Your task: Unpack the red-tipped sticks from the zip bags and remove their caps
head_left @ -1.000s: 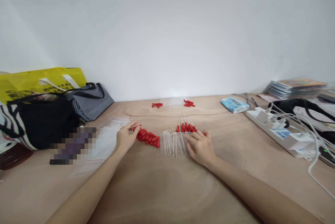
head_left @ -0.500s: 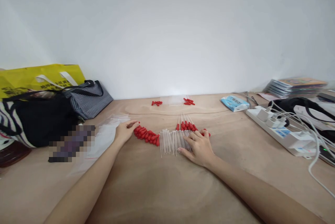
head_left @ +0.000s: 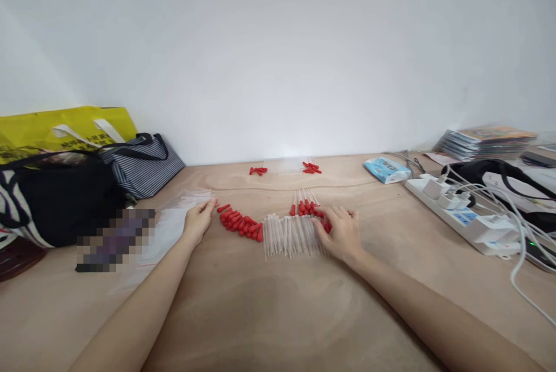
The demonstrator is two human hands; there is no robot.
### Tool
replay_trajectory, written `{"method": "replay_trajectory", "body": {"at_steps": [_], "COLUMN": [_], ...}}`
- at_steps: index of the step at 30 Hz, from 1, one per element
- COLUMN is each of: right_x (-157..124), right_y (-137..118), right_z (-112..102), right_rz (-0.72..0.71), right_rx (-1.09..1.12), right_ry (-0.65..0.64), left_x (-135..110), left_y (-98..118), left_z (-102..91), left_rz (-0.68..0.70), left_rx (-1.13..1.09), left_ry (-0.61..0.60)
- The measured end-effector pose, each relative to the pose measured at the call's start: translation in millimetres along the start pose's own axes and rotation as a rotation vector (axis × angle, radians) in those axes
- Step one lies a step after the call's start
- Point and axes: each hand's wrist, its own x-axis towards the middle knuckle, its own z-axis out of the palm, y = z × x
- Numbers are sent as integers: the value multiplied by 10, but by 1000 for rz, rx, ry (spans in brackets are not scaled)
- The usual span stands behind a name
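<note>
My left hand [head_left: 200, 220] is at the left, its fingertips pressed together and no object showing between them. Just right of it, one red rubber dropper bulb [head_left: 223, 208] lies apart from a curved pile of red bulbs [head_left: 238, 223]. Clear thin tubes [head_left: 289, 236] lie side by side in the middle, touching the end of that pile. Over their right end, my right hand [head_left: 343, 233] has thumb and fingers apart, curled around several loose red bulbs [head_left: 326, 225], partly hidden by it. Behind are tubes with red bulbs fitted [head_left: 306, 207], pointing away from me.
Clear plastic bags [head_left: 167, 236] lie left, with a blurred-out object [head_left: 116, 240] and bags [head_left: 143, 166] beyond. By the wall are small red bulb groups [head_left: 311, 168]. To the right lie a blue tissue pack [head_left: 386, 170], a power strip [head_left: 460, 215] with cables, and stacked books [head_left: 486, 143].
My left hand has drawn back left from the red bulbs, leaving one apart. My right hand has slid right off the clear tubes and now curls around loose red bulbs.
</note>
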Motion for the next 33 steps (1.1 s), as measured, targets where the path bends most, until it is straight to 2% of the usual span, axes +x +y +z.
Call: {"method": "replay_trajectory", "body": {"at_steps": [3, 8, 16, 21, 23, 25, 27, 29, 31, 33], "right_x": [136, 412, 594, 596, 570, 509, 408, 278, 146, 34], "right_y": [95, 179, 64, 51, 36, -2, -66, -150, -244, -337], "right_z": [-14, -5, 132, 120, 70, 6, -53, -90, -99, -87], "right_rz": [147, 359, 419, 453, 466, 473, 458, 412, 340, 268], "right_rx": [-17, -43, -147, -120, -108, -67, 40, 186, 262, 313], "right_ry": [-71, -274, -488, -499, -490, -475, -443, -385, -311, -267], "left_x": [-9, -51, -133, -193, -283, -440, -657, -904, -1137, -1319], "left_y": [5, 3, 4, 79, 153, 249, 355, 459, 551, 623], "left_z": [1, -6, -1, -23, -14, 31, 120, 244, 382, 515], "left_rz": [4, 26, 85, 151, 226, 388, 586, 697, 749, 732], "left_rx": [-16, -8, 25, 74, 113, 168, 201, 201, 249, 266], "left_ry": [28, 67, 123, 196, 228, 226, 142, -34, -200, -312]}}
